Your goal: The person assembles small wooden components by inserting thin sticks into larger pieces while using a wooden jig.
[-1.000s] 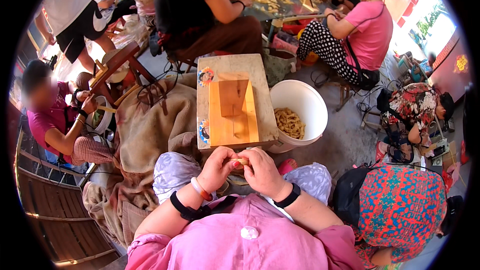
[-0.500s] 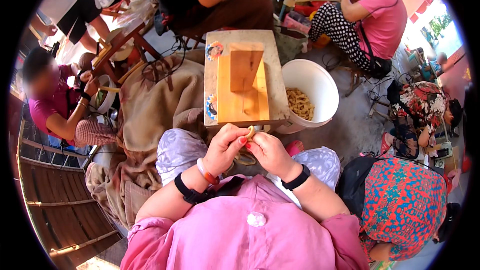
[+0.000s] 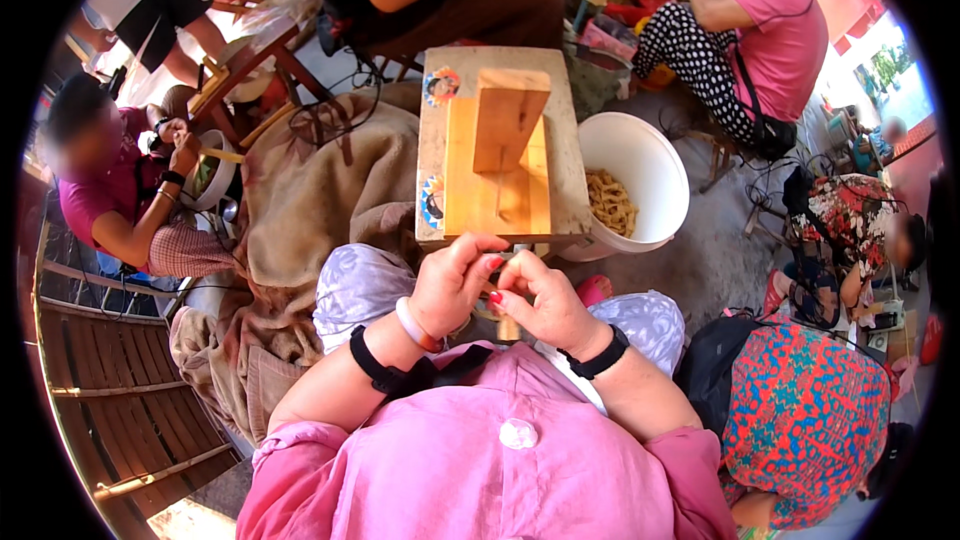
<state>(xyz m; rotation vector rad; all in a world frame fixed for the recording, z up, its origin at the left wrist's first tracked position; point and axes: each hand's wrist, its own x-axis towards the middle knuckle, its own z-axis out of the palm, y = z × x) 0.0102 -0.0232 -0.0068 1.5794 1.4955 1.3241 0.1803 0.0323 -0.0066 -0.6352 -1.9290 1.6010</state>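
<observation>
In front of my lap both hands are close together. My left hand (image 3: 447, 287) is curled, its index finger stretched over toward the right hand and its thumb bent beneath; what it may hold is hidden. Bent fingers and a thumb bring my right hand (image 3: 545, 302) into a pinch. A narrow pale tan strip (image 3: 509, 328) hangs below the right thumb, its upper part hidden by the hand. Just beyond my fingers, a wooden block stand (image 3: 460, 215) with an upright piece rests on a worn pale-topped stool (image 3: 570, 175).
A white bucket (image 3: 668, 190) holding coiled tan strips (image 3: 610, 204) stands right of the stool. Brown cloth (image 3: 320, 180) covers the left side. Several people sit around, one in patterned clothing (image 3: 800, 420) close on my right. A slatted wooden frame (image 3: 130, 390) lies lower left.
The tan loop between my fingertips is no longer visible there. My left fingers have spread and lifted, while the right hand has shifted slightly right and down. The view has moved slightly.
</observation>
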